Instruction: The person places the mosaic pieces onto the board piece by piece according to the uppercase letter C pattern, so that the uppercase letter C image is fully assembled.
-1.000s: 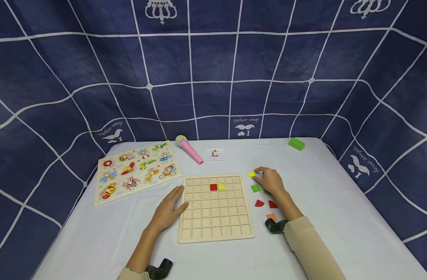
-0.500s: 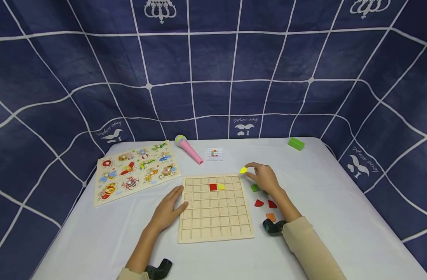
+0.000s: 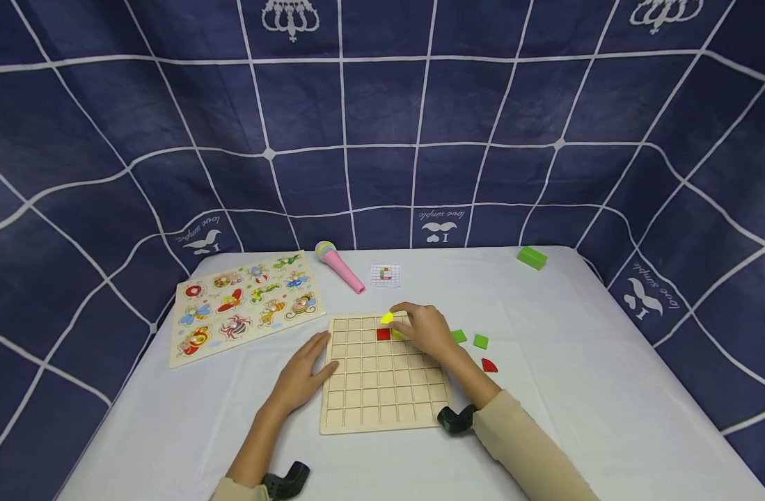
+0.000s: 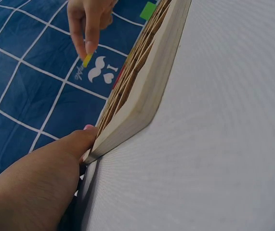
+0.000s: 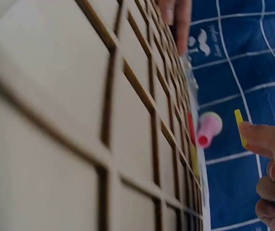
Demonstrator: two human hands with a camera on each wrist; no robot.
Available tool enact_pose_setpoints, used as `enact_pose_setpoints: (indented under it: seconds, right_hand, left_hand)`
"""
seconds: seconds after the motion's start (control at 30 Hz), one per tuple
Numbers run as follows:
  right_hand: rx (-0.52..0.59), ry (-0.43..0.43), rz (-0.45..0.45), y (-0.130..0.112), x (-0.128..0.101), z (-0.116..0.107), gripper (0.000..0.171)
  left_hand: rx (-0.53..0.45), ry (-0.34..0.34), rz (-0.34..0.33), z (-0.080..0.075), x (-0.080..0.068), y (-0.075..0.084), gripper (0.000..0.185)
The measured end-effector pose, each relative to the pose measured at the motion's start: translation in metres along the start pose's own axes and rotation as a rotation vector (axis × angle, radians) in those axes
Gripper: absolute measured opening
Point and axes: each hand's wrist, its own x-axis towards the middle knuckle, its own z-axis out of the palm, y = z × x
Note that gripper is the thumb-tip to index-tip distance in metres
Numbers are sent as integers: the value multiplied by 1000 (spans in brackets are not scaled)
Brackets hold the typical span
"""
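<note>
As seen from the head, yellow piece [image 3: 387, 318]: hovers over the far row of the grid board [image 3: 352, 400], just beyond a red square [image 3: 383, 335] and a yellow square [image 3: 396, 335] seated side by side.
Right hand [image 3: 424, 328]: clamped on the yellow piece, thumb against finger.
Left hand [image 3: 299, 377]: rests at the board's left edge, fingers apart, pinching nothing.
Right of board: two green pieces [image 3: 480, 342], one red quarter-round piece [image 3: 489, 365].
Beyond board: small pattern card [image 3: 385, 275].
Left wrist view, yellow piece: held up, apart from the board.
Right wrist view, yellow piece: gripped edge-on, touching no cell; pink microphone [image 5: 207, 131] behind.
Step in hand: seems like bringing a piece to a cell, early on.
Next move: probably calls for checking the card, turning the piece square, lowering flat, letting go; exact cell, cannot tell.
</note>
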Motion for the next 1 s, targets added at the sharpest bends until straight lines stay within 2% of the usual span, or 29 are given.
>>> enact_pose_setpoints:
  seconds: [0.2, 0.4, 0.73, 1.0]
  right_hand:
    - [-17, -55, -16, -13, 3, 21, 30]
    - [-47, -95, -17, -14, 6, 34, 30]
    - [-89, -95, -52, -11, 4, 42, 26]
    - [-88, -112, -37, -11, 4, 43, 27]
  left_hand:
    - [-6, -1, -8, -2, 0, 3, 65]
    - [-3, -7, -15, -2, 0, 3, 65]
    - [2, -12, -23, -1, 0, 2, 65]
    - [-4, -13, -22, -1, 0, 3, 65]
